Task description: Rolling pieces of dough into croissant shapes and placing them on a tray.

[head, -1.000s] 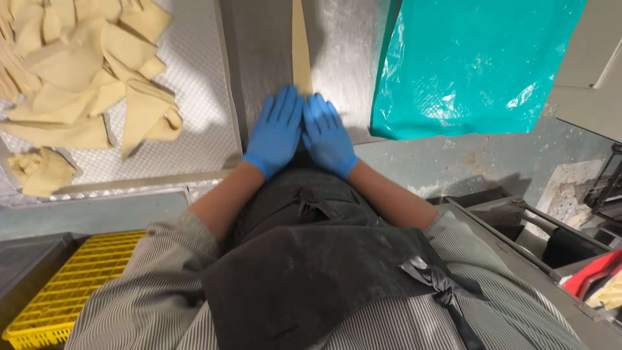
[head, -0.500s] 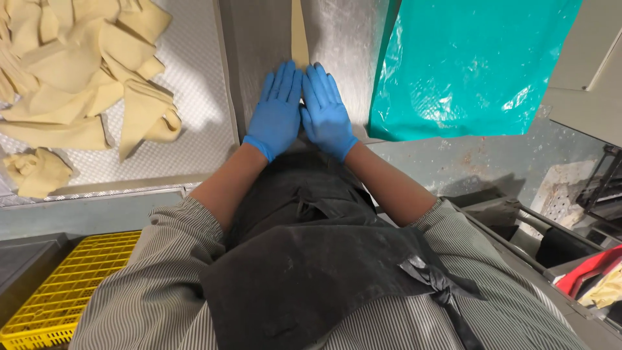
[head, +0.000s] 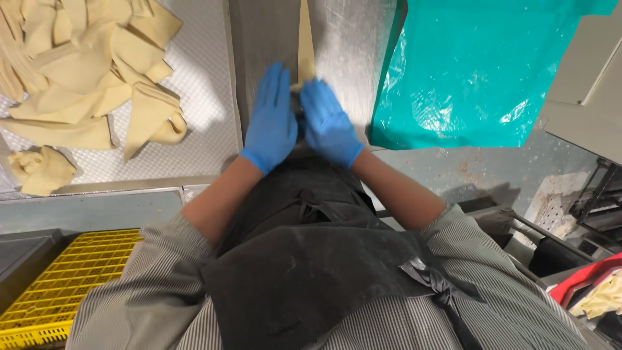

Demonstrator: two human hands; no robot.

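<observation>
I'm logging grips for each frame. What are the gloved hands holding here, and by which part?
Nothing is gripped. The left hand and right hand lie flat, fingers extended, pressing the near end of the dough strip on the metal surface.

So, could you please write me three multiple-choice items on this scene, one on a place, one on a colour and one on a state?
1. Where does the pile of dough pieces lie?
A. on the perforated tray at the left
B. in the yellow crate
C. on the teal plastic sheet

2. What colour are the gloves on both hands?
A. white
B. blue
C. black

3. How are the hands set?
A. clenched in fists
B. flat, fingers stretched, side by side
C. wide apart

Answers:
1 A: the pieces rest on the perforated tray.
2 B: left hand and right hand wear blue.
3 B: both press flat at the dough strip.
</observation>
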